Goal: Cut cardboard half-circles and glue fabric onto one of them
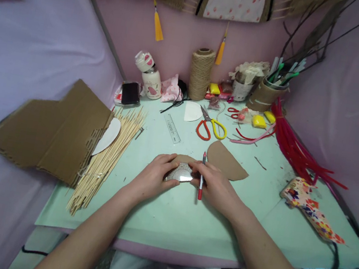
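My left hand (156, 174) pinches the left end of a clear half-round protractor (178, 173). Under and behind the protractor, a brown cardboard piece (185, 158) with a curved top edge shows; the fingers of both hands cover its sides. My right hand (215, 185) has a red-and-white pen (199, 193) between its fingers, and its fingertips also reach the protractor's right end. Just beyond the right hand lies a brown cardboard half-circle (226, 161). A clear ruler (172, 129) and scissors (212, 124) with one red and one yellow handle rest behind the hands.
Bamboo sticks (101, 167), a white half-circle (108, 137) and a large cardboard sheet (49, 131) are on the left. To the right are red pipe cleaners (291, 135) and a floral-patterned glue gun (312, 207) with a cord. A twine spool (200, 74) stands at the back.
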`<state>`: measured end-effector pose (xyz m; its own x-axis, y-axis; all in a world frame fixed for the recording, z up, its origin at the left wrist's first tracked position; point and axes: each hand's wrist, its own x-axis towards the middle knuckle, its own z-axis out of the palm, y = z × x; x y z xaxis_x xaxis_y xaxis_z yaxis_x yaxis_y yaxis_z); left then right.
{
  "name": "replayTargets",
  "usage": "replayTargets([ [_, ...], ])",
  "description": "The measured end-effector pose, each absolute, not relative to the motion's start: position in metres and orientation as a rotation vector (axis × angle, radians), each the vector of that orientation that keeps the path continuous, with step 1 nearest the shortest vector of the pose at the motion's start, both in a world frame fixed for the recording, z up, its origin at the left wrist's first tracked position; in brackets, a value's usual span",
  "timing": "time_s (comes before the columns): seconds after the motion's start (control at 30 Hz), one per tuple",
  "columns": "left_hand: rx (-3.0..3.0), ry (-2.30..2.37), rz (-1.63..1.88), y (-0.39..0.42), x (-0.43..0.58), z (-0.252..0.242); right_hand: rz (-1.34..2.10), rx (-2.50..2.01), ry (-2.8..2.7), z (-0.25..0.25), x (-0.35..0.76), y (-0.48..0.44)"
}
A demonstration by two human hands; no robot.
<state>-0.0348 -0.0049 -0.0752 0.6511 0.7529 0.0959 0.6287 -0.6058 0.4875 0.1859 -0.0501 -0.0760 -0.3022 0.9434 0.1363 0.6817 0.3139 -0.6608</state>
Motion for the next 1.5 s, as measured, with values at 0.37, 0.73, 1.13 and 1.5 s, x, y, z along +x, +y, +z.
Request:
replayTargets([
  [0.37, 2.467, 1.079, 0.411, -0.005, -0.034, -0.075, 0.414, -1.163, -2.264, -0.076, 0.180, -0.055],
  [0.73, 2.466, 1.063, 0.368, -0.005, -0.036, -0.072, 0.250, -1.131, -2.424, -0.082, 0.179, -0.055],
  [1.13, 2.463, 1.309, 0.527, -0.051, -0.022, -0.073, 0.240, -1.050, -2.426, -0.084, 0.181, -0.052],
  [1.5, 2.455, 1.297, 0.598, -0.039, -0.042, -0.089, 0.256, -1.027, -2.395, -0.086, 0.182, -0.053],
])
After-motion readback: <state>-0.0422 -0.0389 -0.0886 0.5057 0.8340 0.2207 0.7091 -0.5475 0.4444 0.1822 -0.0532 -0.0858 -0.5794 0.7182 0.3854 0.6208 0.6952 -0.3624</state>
